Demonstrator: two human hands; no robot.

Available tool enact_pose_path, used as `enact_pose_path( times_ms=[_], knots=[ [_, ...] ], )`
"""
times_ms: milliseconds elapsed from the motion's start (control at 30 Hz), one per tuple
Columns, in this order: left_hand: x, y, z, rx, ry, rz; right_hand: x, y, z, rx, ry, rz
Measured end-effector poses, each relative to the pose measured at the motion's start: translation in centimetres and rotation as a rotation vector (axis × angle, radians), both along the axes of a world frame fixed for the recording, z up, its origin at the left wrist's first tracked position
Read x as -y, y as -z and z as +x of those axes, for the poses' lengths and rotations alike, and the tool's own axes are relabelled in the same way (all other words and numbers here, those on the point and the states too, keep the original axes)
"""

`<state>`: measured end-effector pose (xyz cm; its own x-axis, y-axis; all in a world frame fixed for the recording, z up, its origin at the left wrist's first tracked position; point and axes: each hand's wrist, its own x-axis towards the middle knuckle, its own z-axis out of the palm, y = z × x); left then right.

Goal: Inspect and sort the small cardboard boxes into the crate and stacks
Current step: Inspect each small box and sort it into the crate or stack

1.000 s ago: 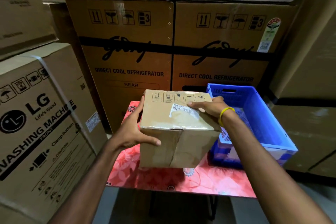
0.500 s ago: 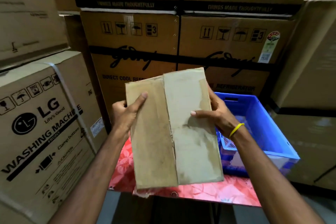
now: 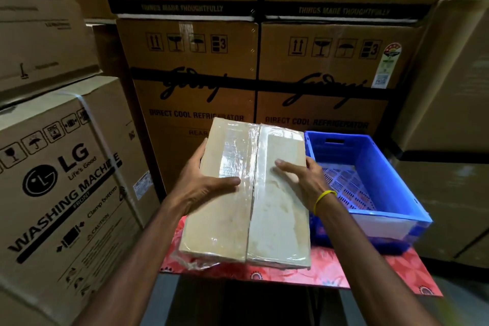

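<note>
One taped box (image 3: 275,222) between left grip (image 3: 202,188) and right grip (image 3: 304,180)

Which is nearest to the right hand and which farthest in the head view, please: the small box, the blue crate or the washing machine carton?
1. The small box: held by the right hand at its right edge.
2. The blue crate: just beside the hand, on the right.
3. The washing machine carton: far off on the left.

Cardboard box (image 3: 267,219) turned since 1.0 s ago: labelled side out of view, glossy taped seam face now toward camera. Left hand (image 3: 203,188) regripped lower, thumb across that face.
</note>
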<state>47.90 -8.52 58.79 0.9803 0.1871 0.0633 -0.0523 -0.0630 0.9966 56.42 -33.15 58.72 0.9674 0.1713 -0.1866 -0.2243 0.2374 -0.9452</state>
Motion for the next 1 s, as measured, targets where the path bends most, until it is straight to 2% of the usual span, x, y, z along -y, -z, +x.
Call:
enact_pose_path(
  times_ms=[100, 267, 467, 767, 900, 1000],
  knots=[
    [-0.3, 1.2, 0.1, 0.010, -0.039, 0.079, 0.2, -0.3, -1.0, 0.047, -0.105, -0.013],
    [-0.1, 2.2, -0.1, 0.024, -0.072, 0.040, 0.2, 0.6, -0.3, 0.265, -0.073, -0.324],
    [-0.2, 2.4, -0.2, 0.058, -0.087, 0.057, 0.2, 1.5, 0.1, 0.326, -0.038, -0.326],
    [-0.1, 2.2, 0.5, 0.036, -0.103, -0.065, 0.6, 1.5, 1.1, 0.292, -0.009, -0.324],
    [-0.6, 1.4, 1.1, -0.033, -0.129, -0.240, 1.1, 1.4, 1.8, 0.175, 0.049, -0.356],
    [-0.9, 1.4, 1.0, -0.032, -0.149, -0.311, 1.2, 0.8, 2.8, 0.027, 0.077, -0.288]
  ],
)
